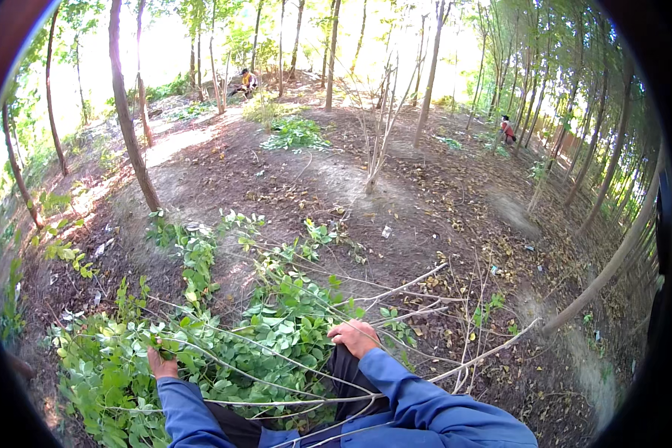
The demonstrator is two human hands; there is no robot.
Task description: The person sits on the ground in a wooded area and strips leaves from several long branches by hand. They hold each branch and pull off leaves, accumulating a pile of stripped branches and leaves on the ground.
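Among the leaves at the lower left, my left hand (162, 365) is closed on a small bunch of green leaves (167, 348). My right hand (357, 337) lies on my right knee, its fingers curled downward and partly hidden; nothing shows in it. Across my lap runs a long, bare-stemmed cut branch (291, 401), forking toward the right. A pile of leafy green cuttings (274, 336) covers the ground before me and around my left forearm. Several thin branches (257, 343) slant over this pile.
A slender tree trunk (130, 112) rises at the left, and a bare multi-stemmed shrub (373, 173) stands ahead. Another trunk (605, 280) leans at the right. Two people, one in yellow (248, 82) and one in red (506, 130), are farther off. Dry leaves (448, 207) litter the soil.
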